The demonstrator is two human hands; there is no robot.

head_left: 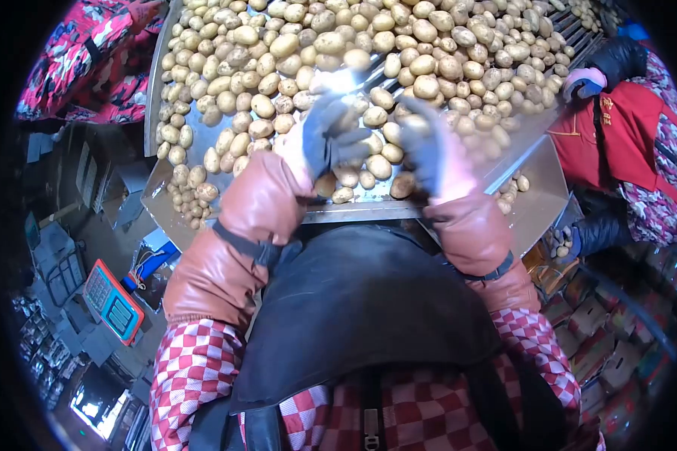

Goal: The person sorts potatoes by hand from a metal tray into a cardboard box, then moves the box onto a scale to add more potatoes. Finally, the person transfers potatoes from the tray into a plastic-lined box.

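My left hand (329, 139), in a dark blue-grey glove, is over the near part of a metal sorting table (278, 213) with its fingers apart among the potatoes (263, 105). Facing it from the other side, my right hand (423, 146) wears a similar glove and is blurred by motion, its fingers spread and curved beside a few potatoes. Between the two hands lie several loose potatoes (380, 164), some close to the table's front edge. A bright glare covers the surface just beyond my left hand.
Potatoes pile thickly toward the far side. Cardboard-coloured bins (538, 188) holding potatoes flank the front edge. A person in a red apron (624, 128) stands at right, another in a pink camouflage sleeve (90, 60) at left. An orange-framed scale (114, 302) sits lower left.
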